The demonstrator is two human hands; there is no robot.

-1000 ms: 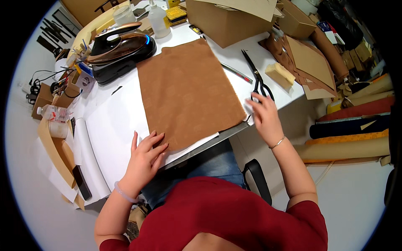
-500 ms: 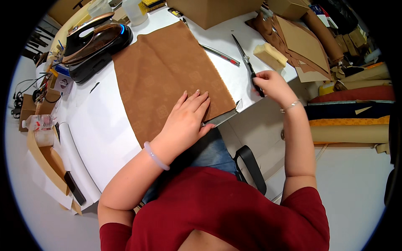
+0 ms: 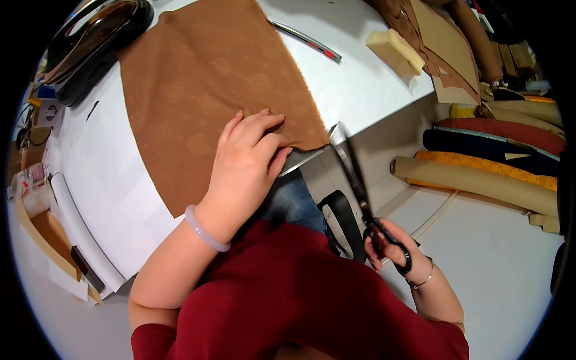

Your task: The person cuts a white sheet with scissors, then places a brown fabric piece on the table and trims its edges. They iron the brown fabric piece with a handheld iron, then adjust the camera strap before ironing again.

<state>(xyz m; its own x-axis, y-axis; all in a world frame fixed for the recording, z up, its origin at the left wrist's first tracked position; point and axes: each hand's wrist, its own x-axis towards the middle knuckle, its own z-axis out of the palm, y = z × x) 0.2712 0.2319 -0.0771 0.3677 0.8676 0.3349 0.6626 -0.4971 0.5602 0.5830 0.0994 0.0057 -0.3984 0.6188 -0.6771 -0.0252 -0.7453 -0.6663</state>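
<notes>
A piece of brown patterned fabric (image 3: 198,72) with a frayed right edge lies over the white tabletop. Near its front edge, my left hand (image 3: 249,147) rests on the fabric with curled fingers, the thumb and forefinger closed at the cloth's edge. My right hand (image 3: 393,243) holds black-handled scissors (image 3: 360,192) by their loops, off the table's front side. Their blades point up toward the fabric's near right corner, a little apart and blurred by motion. Under that corner, a strip of grey metal (image 3: 300,161) shows along the table edge.
A dark iron (image 3: 99,45) stands at the far left. A silver and red pen-like tool (image 3: 306,41) and a yellowish foam block (image 3: 396,54) lie on the table. Fabric rolls (image 3: 480,183) are stacked at right. A black chair arm (image 3: 345,225) is by my legs.
My right hand has lifted the scissors off the table and brought them nearer to me. My left hand has gone from lying flat to curled fingers at the fabric's edge. The view has shifted.
</notes>
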